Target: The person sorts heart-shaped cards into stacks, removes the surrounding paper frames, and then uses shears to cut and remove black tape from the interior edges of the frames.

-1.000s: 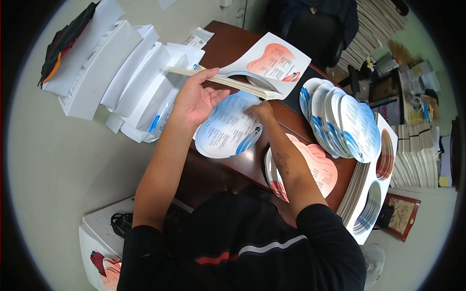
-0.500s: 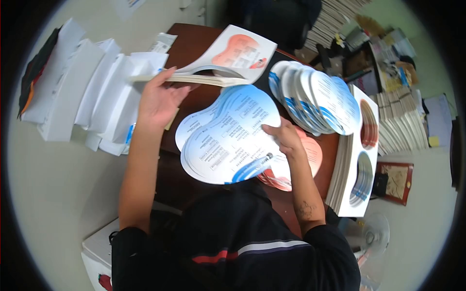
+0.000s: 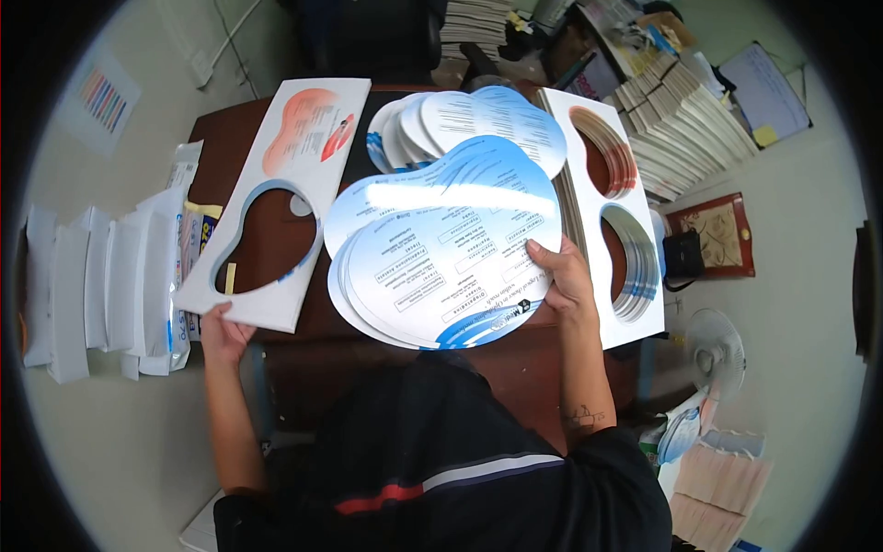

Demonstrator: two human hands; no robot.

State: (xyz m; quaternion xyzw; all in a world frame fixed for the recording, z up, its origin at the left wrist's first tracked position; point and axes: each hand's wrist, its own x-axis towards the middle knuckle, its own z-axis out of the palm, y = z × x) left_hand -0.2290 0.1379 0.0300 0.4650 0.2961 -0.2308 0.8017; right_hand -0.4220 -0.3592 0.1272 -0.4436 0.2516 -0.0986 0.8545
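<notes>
My left hand point(image 3: 227, 338) grips the near edge of a white card sheet point(image 3: 207, 267) at the left of the desk. The sheet has one curved cut-out near me and a red printed shape at its far end. My right hand point(image 3: 567, 278) holds a fanned stack of blue-and-white printed cut-outs point(image 3: 432, 248) by its right edge, thumb on top. Behind it lies another pile of blue-and-white cut-outs point(image 3: 497, 120). Right of my right hand stands a stack of white sheets point(image 3: 639, 230) with two openings, edged red and blue.
The dark brown desk point(image 3: 216, 138) runs beneath everything. White folded papers point(image 3: 147, 267) stand at the left. Bundled paper stacks point(image 3: 685, 129) are at the back right, with a framed picture point(image 3: 713, 237) and a fan point(image 3: 716, 350) at the right. A black chair point(image 3: 382, 46) is behind the desk.
My left hand has come down toward me, and the sheet now lies flatter, with its opening visible. The cut-outs in my right hand are turned, covering the red pieces seen before. The view has shifted.
</notes>
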